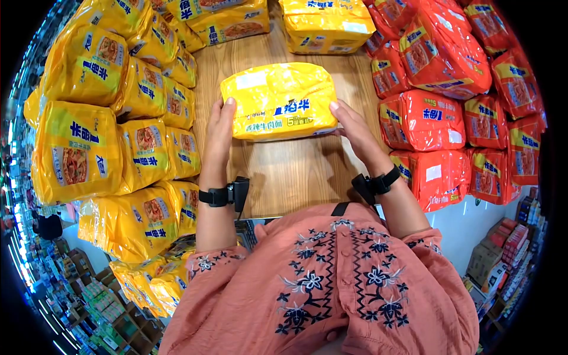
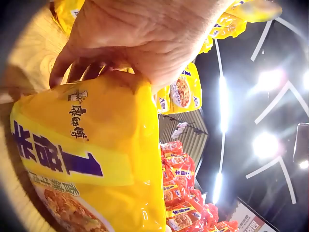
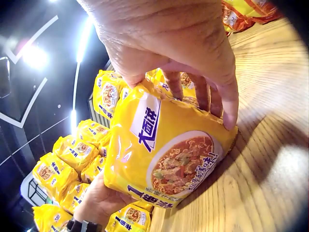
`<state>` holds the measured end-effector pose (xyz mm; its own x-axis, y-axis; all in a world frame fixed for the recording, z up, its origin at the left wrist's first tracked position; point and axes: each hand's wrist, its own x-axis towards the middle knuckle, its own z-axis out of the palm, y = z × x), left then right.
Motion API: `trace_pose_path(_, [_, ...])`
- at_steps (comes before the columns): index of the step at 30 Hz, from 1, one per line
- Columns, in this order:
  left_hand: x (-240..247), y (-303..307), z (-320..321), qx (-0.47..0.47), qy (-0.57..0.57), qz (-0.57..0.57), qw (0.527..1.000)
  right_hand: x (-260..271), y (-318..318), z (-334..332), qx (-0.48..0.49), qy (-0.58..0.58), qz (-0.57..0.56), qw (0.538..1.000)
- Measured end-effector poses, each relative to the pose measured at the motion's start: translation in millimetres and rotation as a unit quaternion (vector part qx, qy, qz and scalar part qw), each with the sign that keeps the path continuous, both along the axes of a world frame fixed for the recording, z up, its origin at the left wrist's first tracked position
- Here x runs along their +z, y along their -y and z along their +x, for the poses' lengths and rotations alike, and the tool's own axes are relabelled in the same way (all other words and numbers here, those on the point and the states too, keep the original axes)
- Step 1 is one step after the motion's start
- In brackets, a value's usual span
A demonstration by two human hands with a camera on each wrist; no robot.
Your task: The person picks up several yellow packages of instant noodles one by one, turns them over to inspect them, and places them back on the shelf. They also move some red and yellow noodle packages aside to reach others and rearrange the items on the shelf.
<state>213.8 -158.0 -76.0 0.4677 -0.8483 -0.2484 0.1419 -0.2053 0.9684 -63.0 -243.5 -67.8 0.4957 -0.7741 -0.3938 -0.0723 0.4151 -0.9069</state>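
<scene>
One yellow noodle pack [image 1: 281, 100] is held between both hands over the wooden table [image 1: 290, 177]. The left hand [image 1: 220, 127] grips its left end, thumb near the upper edge; in the left wrist view the left hand [image 2: 140, 38] has its fingers bent behind the yellow pack [image 2: 91, 154]. At the other end, the right hand [image 1: 358, 130] grips with the thumb on top. The right wrist view has the right hand [image 3: 178, 43] spread over the end of the pack [image 3: 164, 145], its fingers round the far side. The pack's underside is hidden.
Yellow packs [image 1: 89, 148] are stacked along the left side, with another yellow pack [image 1: 325, 26] at the table's far edge. Red packs [image 1: 435, 121] are piled on the right. Store shelves [image 1: 100, 302] stand beyond the table at lower left.
</scene>
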Motion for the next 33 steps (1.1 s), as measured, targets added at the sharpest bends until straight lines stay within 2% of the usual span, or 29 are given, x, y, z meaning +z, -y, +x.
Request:
trace_pose_path(4, [-4.2,7.4,11.2,-0.008,0.021,-0.021,1.000,-10.0,2.9,-4.5,0.026,-0.003,0.006,1.000])
trace_pose_path(8, [-4.0,21.8,24.5,-0.016,0.037,-0.030,0.999,-7.2,1.2,-8.3,-0.008,-0.045,-0.043,0.998])
trace_pose_path(10, [6.6,25.5,25.0,-0.047,0.037,-0.022,0.998,-22.0,8.5,-22.8,0.012,-0.081,-0.054,0.995])
trace_pose_path(13, [2.4,30.8,35.4,-0.096,0.023,0.009,0.995,-7.2,4.5,-36.3,0.026,-0.102,-0.004,0.994])
trace_pose_path(16, [-7.9,30.7,38.6,-0.094,0.012,0.015,0.995,10.9,-4.5,-34.8,0.040,-0.045,0.037,0.997])
trace_pose_path(20, [8.2,15.0,23.0,-0.085,0.046,0.005,0.995,-6.9,4.8,-31.1,0.022,0.001,0.043,0.999])
trace_pose_path(22, [10.6,0.1,23.9,-0.096,0.146,0.051,0.983,-12.8,15.2,-30.4,0.016,0.017,0.044,0.999])
trace_pose_path(24, [19.1,-19.3,20.9,-0.128,0.219,0.062,0.965,-6.5,17.7,-20.8,-0.043,0.088,0.032,0.995])
trace_pose_path(25, [27.9,-31.9,11.9,-0.144,0.141,0.092,0.975,-2.5,18.6,-15.8,-0.073,0.122,0.026,0.990])
trace_pose_path(26, [36.6,-42.2,2.2,-0.158,0.061,0.121,0.978,-0.4,20.8,-13.3,-0.049,0.156,0.020,0.986])
trace_pose_path(29, [35.7,-63.8,2.0,-0.308,-0.044,0.218,0.925,-1.6,26.6,-10.2,-0.014,0.079,-0.095,0.992])
trace_pose_path(30, [37.4,-63.1,2.9,-0.318,0.043,0.202,0.925,-1.8,26.3,-10.8,-0.019,0.060,-0.107,0.992])
trace_pose_path(33, [20.7,-57.8,11.1,-0.152,0.103,0.111,0.977,-6.9,21.3,-23.0,-0.003,-0.003,-0.112,0.994])
